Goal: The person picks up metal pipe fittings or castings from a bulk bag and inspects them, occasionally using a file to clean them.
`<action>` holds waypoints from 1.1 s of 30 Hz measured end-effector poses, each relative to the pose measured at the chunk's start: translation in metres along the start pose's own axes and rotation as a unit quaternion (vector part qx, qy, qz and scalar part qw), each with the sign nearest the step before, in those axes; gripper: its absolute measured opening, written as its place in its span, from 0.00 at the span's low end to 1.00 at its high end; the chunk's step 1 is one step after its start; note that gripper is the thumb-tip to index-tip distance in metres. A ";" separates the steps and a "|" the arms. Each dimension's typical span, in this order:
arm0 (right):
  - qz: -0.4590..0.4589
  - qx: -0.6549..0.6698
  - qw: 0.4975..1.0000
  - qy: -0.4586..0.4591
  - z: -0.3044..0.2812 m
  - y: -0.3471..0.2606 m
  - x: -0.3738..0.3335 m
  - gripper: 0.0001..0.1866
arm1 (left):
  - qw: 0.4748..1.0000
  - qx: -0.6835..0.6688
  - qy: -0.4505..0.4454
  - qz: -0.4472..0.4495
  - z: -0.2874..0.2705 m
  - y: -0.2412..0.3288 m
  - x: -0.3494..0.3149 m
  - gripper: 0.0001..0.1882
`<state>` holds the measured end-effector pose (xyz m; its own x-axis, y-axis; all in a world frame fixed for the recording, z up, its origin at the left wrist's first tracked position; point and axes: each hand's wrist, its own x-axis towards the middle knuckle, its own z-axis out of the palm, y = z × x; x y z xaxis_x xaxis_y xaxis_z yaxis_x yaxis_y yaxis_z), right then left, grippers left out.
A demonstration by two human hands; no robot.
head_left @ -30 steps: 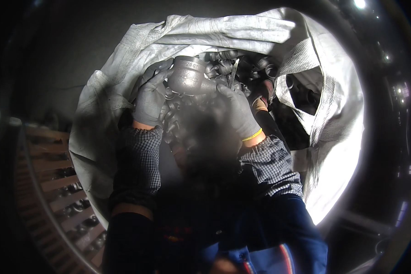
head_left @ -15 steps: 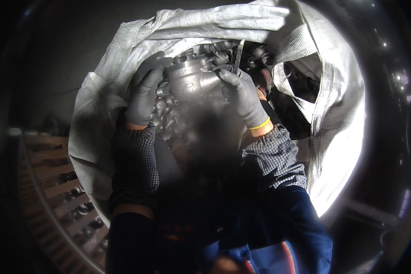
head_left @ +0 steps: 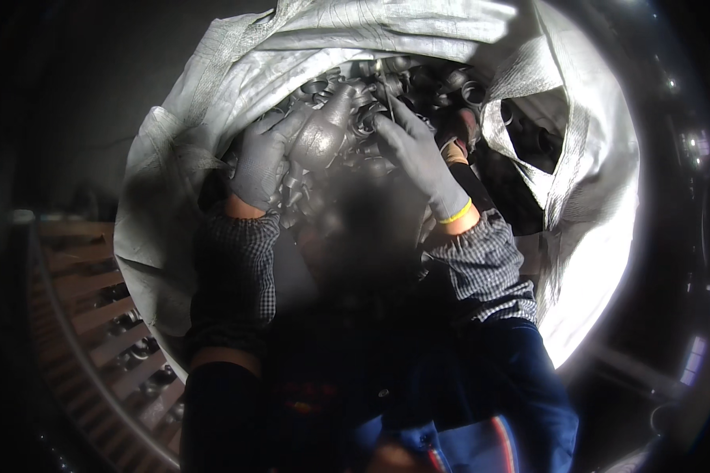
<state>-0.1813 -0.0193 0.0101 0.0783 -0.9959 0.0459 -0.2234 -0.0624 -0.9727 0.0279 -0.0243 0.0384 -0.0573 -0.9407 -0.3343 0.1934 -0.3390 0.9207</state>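
My left hand (head_left: 262,165), in a grey glove, has its fingers and thumb against the left side of a bulging grey metal pipe fitting (head_left: 321,139). The fitting narrows toward a neck at its upper right. To the right, my right hand (head_left: 420,154), also gloved in grey with a yellow cuff edge, is closed around a thin metal rod-like tool (head_left: 384,88) that points away from me. The right fingers are apart from the fitting. Many smaller metal pipe fittings (head_left: 293,185) lie heaped beneath and beyond both hands.
A large white woven bag (head_left: 162,205) surrounds the heap, its folded rim bunched at the far side. A strap loop (head_left: 556,130) stands at the right. Beside my right wrist shows a reddish glove (head_left: 463,126) with a bare wrist. Brown slats (head_left: 95,280) lie at lower left.
The pipe fitting has turned and tilted, so its neck now points up and right. My right hand has come off its side and moved left and away with the thin tool.
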 end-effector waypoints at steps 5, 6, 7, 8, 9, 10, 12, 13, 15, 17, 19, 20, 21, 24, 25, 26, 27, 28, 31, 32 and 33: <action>-0.076 -0.063 0.994 -0.055 0.000 -0.009 -0.030 0.23 | 0.998 -0.045 0.031 0.025 -0.009 -0.001 0.008 0.11; -0.050 -0.059 0.993 -0.085 0.002 -0.010 -0.033 0.22 | 0.997 -0.036 0.050 0.047 -0.011 -0.004 0.010 0.11; -0.083 -0.071 0.992 -0.066 0.006 -0.004 -0.035 0.20 | 0.997 -0.025 0.050 0.059 -0.013 -0.006 0.013 0.11; -0.085 -0.071 0.992 -0.067 0.007 -0.006 -0.037 0.20 | 0.997 -0.025 0.051 0.061 -0.014 -0.008 0.015 0.11; -0.099 -0.088 0.989 -0.069 0.009 -0.007 -0.039 0.20 | 0.996 -0.018 0.063 0.060 -0.013 -0.010 0.018 0.11; -0.113 -0.104 0.985 -0.071 0.010 -0.008 -0.038 0.20 | 0.995 -0.011 0.075 0.059 -0.013 -0.011 0.019 0.11; -0.155 -0.119 0.979 -0.049 0.013 -0.004 -0.036 0.20 | 0.995 0.008 0.084 0.046 -0.009 -0.005 0.017 0.11; -0.151 -0.132 0.979 -0.048 0.014 -0.004 -0.036 0.20 | 0.995 -0.004 0.085 0.050 -0.007 -0.005 0.017 0.11; -0.146 -0.145 0.977 -0.048 0.013 -0.004 -0.035 0.20 | 0.994 -0.017 0.088 0.055 -0.007 -0.004 0.016 0.10; -0.149 -0.207 0.966 -0.041 0.012 -0.001 -0.035 0.20 | 0.997 -0.006 0.065 0.045 -0.011 -0.004 0.017 0.11; -0.152 -0.209 0.965 -0.037 0.013 0.000 -0.035 0.21 | 0.996 -0.016 0.071 0.052 -0.005 -0.004 0.018 0.12; -0.156 -0.210 0.965 -0.034 0.014 0.000 -0.034 0.21 | 0.995 -0.025 0.078 0.060 -0.004 -0.004 0.017 0.12; -0.155 -0.210 0.965 -0.035 0.014 -0.001 -0.034 0.21 | 0.995 -0.025 0.079 0.059 -0.005 -0.004 0.017 0.12; -0.149 -0.229 0.961 -0.041 0.014 -0.002 -0.034 0.21 | 0.998 -0.031 0.048 0.040 -0.006 -0.004 0.016 0.13; -0.154 -0.245 0.956 -0.041 0.014 -0.002 -0.034 0.21 | 0.997 -0.030 0.053 0.038 -0.005 -0.003 0.015 0.13; -0.160 -0.261 0.951 -0.041 0.015 -0.002 -0.034 0.21 | 0.997 -0.028 0.058 0.037 -0.005 -0.002 0.015 0.13; -0.159 -0.261 0.951 -0.041 0.016 -0.003 -0.034 0.21 | 0.997 -0.028 0.058 0.036 -0.006 -0.003 0.015 0.13; -0.166 -0.285 0.943 -0.039 0.017 -0.004 -0.035 0.21 | 0.997 -0.026 0.056 0.041 -0.007 -0.004 0.016 0.12; -0.188 -0.319 0.928 -0.031 0.013 -0.003 -0.038 0.21 | 0.997 0.016 0.052 0.056 -0.007 -0.004 0.018 0.12; -0.203 -0.331 0.921 -0.028 0.014 -0.002 -0.039 0.21 | 0.995 0.052 0.051 0.066 -0.009 -0.005 0.018 0.12; -0.204 -0.331 0.921 -0.028 0.015 0.000 -0.039 0.21 | 0.995 0.052 0.051 0.066 -0.010 -0.007 0.019 0.12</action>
<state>-0.1698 0.0202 0.0048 0.3326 -0.8769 0.3470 -0.7059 -0.4755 -0.5250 0.0353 -0.0401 0.0235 0.0626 -0.9729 -0.2226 0.0892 -0.2167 0.9722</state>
